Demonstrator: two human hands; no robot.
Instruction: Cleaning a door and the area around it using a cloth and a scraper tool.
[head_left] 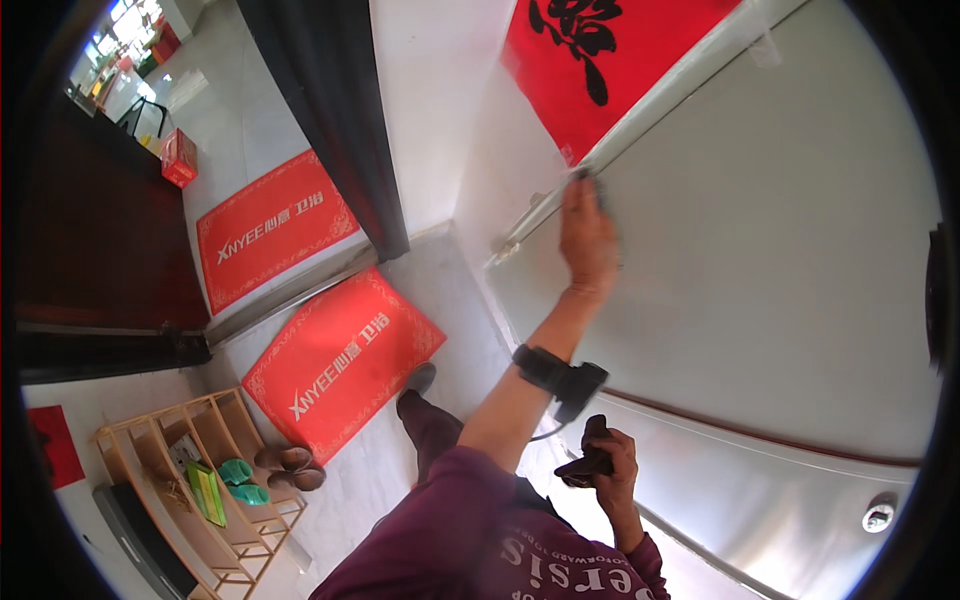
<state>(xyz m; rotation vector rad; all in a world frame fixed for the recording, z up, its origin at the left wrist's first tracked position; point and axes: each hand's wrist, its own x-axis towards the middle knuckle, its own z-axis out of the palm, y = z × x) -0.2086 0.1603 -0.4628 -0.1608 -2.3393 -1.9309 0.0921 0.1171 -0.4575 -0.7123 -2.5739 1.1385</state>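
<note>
We have one large pale grey panel (760, 220) filling the right side, with a shiny metal strip (740, 470) along its lower edge. Pale floor (455, 290) next, then a dark door (110, 240) at left and a dark frame (330, 110) at the doorway. We count two red mats: the near mat (345, 360) this side of the threshold, the far mat (275, 230) beyond it. Red sheet (620, 80) with black brushwork: on the wall, its lowest corner close to the panel's upper-left edge. Wooden rack (235, 415) at lower left.

Left hand (588, 245): at the panel's upper-left edge, blurred; we cannot tell its grip. Black band (545, 370) on that forearm. Right hand (620, 468): fingers closed around a dark cloth (590, 460), near the metal strip's left end.

Smaller: green slippers (235, 470) on the rack, red box (179, 158) beside the far mat, round fitting (880, 513) at the strip's right end.
</note>
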